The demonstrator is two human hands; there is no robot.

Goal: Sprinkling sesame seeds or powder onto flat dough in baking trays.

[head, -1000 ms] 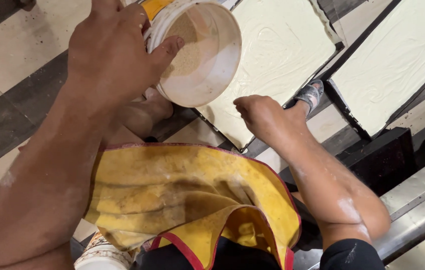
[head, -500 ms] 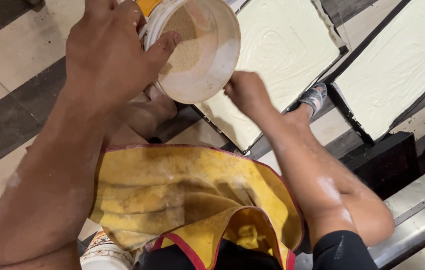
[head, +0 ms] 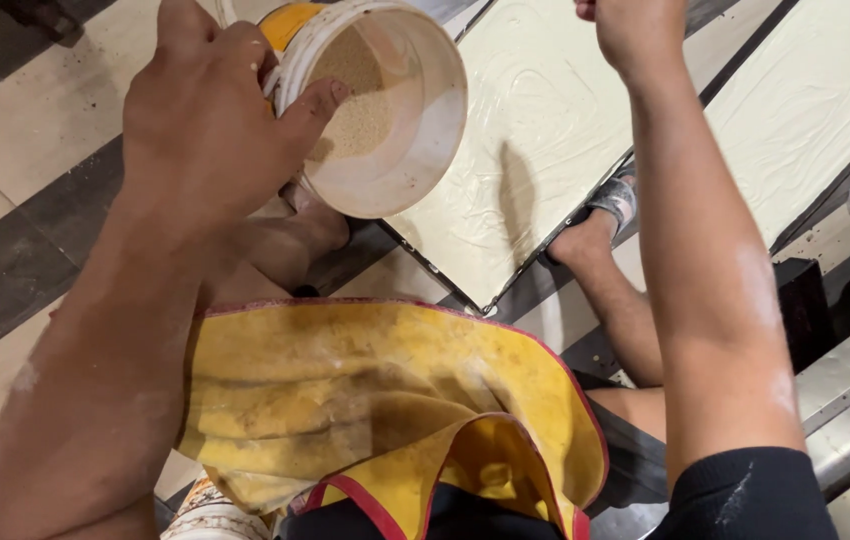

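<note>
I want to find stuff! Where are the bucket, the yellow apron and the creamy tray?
bucket (head: 415, 150): head view, on its white inner wall.
yellow apron (head: 385, 400): head view, middle of the cloth.
creamy tray (head: 535, 120): head view, on its pale smooth coated surface.

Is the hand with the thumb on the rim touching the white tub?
Touching. The head view shows the left hand wrapped around the white tub, its thumb pressed over the rim.
</note>
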